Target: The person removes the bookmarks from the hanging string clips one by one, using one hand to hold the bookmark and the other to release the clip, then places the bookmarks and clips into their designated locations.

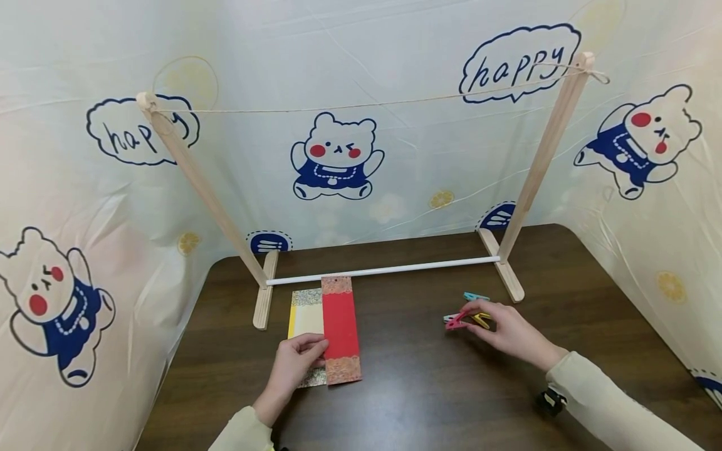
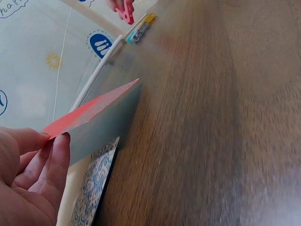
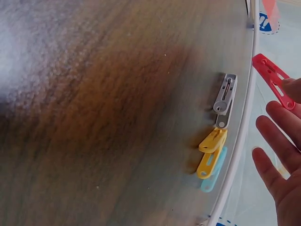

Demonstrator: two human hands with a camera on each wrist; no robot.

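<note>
My left hand [image 1: 298, 362] pinches the long edge of a red card [image 1: 341, 326] with patterned bands at both ends. In the left wrist view the red card [image 2: 89, 110] is tilted up off the table. Partly beneath it lies a cream card [image 1: 308, 319] with patterned ends, and a yellow edge [image 1: 291, 321] shows at its left. My right hand [image 1: 510, 329] pinches a red clothespin [image 3: 272, 77] between thumb and finger, above the table. Close under that hand lie a grey clothespin [image 3: 225, 99], a yellow clothespin [image 3: 211, 153] and a light blue clothespin [image 3: 216, 172].
A wooden stand rises at the back, with a left post [image 1: 203, 188], a right post [image 1: 544, 156] and a white bar [image 1: 423, 267] low between them. A thin string [image 1: 338, 108] spans the post tops. Behind the brown table [image 1: 406, 388] hangs a printed cloth [image 1: 417, 169].
</note>
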